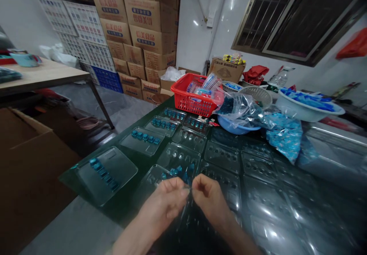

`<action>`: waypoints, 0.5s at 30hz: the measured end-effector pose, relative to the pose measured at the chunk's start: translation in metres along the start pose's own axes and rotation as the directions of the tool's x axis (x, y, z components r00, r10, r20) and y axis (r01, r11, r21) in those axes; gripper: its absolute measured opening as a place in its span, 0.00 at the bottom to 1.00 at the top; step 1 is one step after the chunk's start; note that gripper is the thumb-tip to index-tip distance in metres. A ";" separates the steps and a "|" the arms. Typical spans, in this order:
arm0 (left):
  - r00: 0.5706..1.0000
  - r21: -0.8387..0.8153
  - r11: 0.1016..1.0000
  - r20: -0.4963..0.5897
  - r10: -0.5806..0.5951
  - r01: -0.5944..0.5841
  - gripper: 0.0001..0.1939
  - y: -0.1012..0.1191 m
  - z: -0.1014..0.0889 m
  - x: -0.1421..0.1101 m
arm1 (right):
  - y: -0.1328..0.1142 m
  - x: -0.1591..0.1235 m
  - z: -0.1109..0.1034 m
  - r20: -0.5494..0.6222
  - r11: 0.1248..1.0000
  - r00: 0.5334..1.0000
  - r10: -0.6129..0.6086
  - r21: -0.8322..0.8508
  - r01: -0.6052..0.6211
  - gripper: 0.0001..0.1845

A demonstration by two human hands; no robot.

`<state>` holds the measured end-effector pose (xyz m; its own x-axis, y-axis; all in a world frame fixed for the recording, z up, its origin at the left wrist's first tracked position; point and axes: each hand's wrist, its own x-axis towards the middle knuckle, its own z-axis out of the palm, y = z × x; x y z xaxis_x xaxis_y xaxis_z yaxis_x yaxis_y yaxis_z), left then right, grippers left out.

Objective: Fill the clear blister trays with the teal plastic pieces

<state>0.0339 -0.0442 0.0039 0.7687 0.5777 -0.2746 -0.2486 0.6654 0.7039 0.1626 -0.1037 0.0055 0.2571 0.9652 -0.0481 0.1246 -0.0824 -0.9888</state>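
Note:
My left hand (169, 197) and my right hand (210, 197) meet over the near part of the green table (114, 205). The fingers of both are pinched, tips almost touching; whatever lies between them is too small and blurred to name. Just beyond the fingertips, several loose blue pieces (175, 171) lie on a clear plastic tray (183, 151). To the left, another clear tray (120, 167) carries a row of blue pieces (104, 174). Farther back, a similar tray (140, 148) also holds blue pieces (145, 137) in a row.
Clear moulded trays (266, 194) cover the right side of the table. At its back stand a red basket (195, 104) with plastic packs, a blue basin (237, 129) under a clear bag, and a patterned blue bag (285, 134). Cardboard boxes (149, 39) are stacked behind; an open carton (34, 171) is at left.

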 end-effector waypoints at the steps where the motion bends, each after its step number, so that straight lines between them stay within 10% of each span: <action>1: 0.999 -0.030 0.999 -0.005 -0.035 0.035 0.07 -0.001 -0.001 0.001 | 0.001 -0.001 -0.002 0.006 1.000 1.000 0.019 0.019 -0.019 0.06; 15: 0.969 0.266 0.946 -0.106 0.222 -0.187 0.07 0.000 0.010 0.010 | -0.005 -0.010 -0.006 -0.051 0.881 0.928 -0.369 -0.337 0.332 0.04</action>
<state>0.0474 -0.0428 0.0077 0.6278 0.7574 -0.1794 -0.2226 0.3956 0.8911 0.1648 -0.1141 0.0121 0.2415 0.9133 0.3278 0.5177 0.1645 -0.8396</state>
